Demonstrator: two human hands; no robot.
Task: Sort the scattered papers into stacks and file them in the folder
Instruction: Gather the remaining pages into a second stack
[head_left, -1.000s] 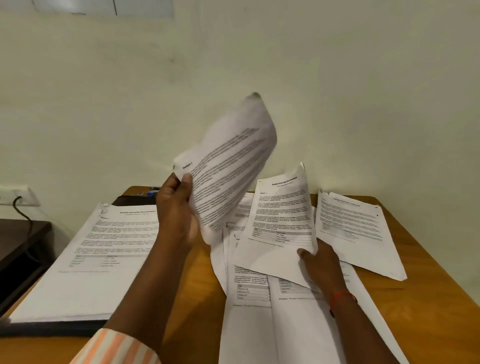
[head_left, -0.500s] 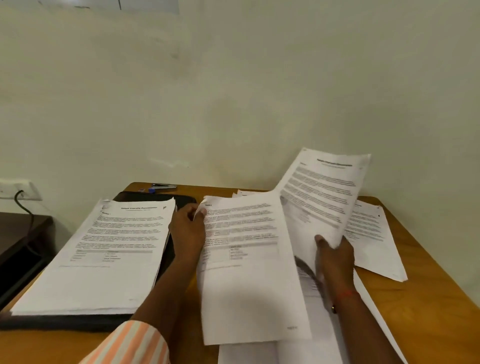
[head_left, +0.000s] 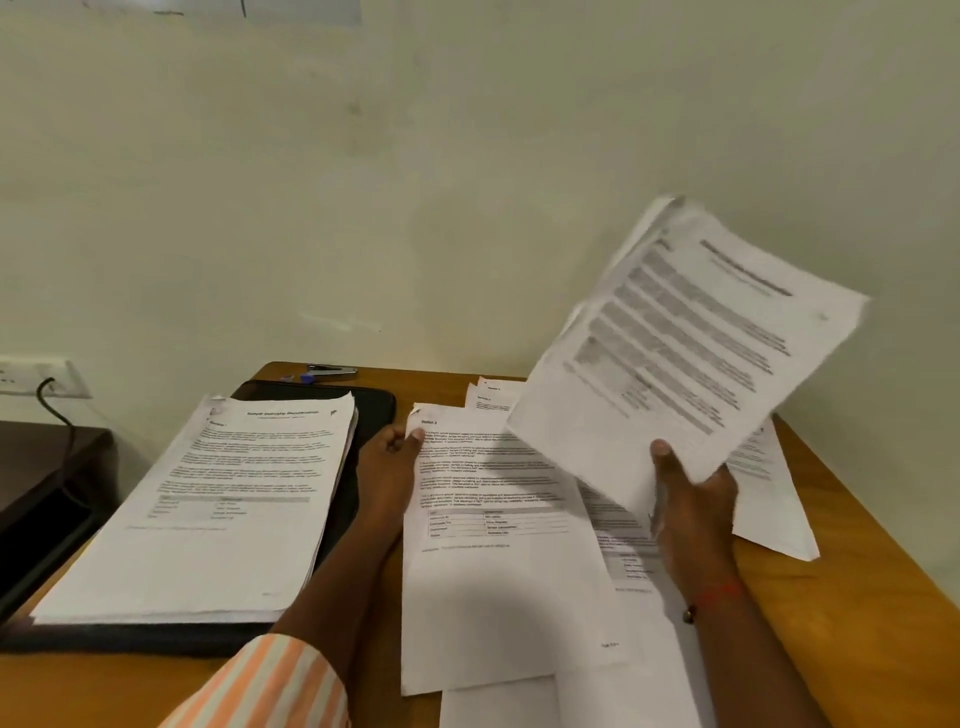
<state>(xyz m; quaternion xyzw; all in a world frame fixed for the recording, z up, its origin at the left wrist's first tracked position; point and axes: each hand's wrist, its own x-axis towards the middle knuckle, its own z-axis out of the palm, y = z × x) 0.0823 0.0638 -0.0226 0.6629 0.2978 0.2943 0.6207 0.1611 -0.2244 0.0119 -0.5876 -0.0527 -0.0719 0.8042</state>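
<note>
Wooden table against cream wall (papers scattered).

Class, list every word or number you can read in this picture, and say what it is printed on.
"Section 3": top left of the flat sheet that the left hand holds.
Stack on the folder, raised sheets in the right hand: print too blurred to read.

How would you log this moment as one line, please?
left hand: pinches corner of flat sheet | right hand: holds raised papers above table | stack: on folder | filing: not done
</note>
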